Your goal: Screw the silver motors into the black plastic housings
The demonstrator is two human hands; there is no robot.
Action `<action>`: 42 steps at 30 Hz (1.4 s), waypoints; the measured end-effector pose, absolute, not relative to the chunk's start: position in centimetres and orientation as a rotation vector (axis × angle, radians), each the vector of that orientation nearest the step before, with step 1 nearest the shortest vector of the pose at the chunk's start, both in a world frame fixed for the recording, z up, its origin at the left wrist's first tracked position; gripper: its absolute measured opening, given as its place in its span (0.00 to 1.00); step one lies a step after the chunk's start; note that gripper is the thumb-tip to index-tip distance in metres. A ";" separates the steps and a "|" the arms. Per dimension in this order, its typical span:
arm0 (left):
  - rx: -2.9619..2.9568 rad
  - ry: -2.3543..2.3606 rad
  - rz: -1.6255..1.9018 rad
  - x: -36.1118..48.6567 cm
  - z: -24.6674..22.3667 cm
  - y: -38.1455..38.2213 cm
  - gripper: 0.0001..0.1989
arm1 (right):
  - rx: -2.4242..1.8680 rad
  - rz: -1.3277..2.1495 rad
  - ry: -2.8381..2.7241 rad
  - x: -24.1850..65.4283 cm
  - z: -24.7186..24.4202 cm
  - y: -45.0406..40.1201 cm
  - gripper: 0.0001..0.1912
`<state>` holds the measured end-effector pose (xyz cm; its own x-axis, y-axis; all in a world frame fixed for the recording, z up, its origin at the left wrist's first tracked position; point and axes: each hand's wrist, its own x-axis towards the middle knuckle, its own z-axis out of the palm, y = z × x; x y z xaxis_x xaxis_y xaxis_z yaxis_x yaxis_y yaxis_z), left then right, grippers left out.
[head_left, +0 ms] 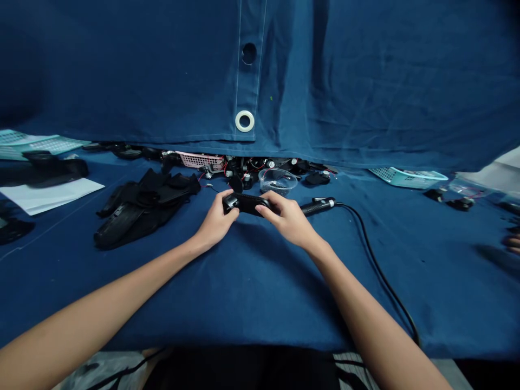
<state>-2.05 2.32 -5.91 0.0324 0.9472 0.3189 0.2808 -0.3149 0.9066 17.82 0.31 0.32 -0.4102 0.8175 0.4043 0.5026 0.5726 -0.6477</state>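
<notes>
Between my two hands, a black elongated device [248,205] is held above the blue cloth. My left hand [219,216] grips its left end, where a shiny part shows near the thumb. The right end is pinched between the thumb and fingers of my right hand [287,215]. Just right of that hand lies a black corded tool [319,206], its tip hidden behind the hand. Behind my hands stands a round clear plastic bowl [278,181] with small items in it.
A blue curtain [162,76] hangs across the back. Black parts [142,208] are heaped at left beside white paper [52,194]. Wired pieces and a pink basket [202,161] lie under the curtain edge. A teal basket [408,177] and another person's fingers [512,244] are at right.
</notes>
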 end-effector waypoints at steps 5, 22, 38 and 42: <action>1.595 1.217 1.208 -2.0 -5.4 1.8 0.28 | -1.030 0.563 -2.141 17.9 0.5 0.1 0.14; 1.367 0.865 0.980 -3.9 -2.6 2.4 0.24 | -0.836 0.765 -1.826 20.5 -1.6 3.8 0.12; 1.722 1.058 1.118 -4.2 -4.5 3.7 0.24 | -1.203 0.125 -1.940 23.3 1.4 2.5 0.15; 2.043 1.173 1.132 -4.5 -5.1 3.8 0.22 | -1.259 -0.076 -1.685 27.9 3.3 3.7 0.15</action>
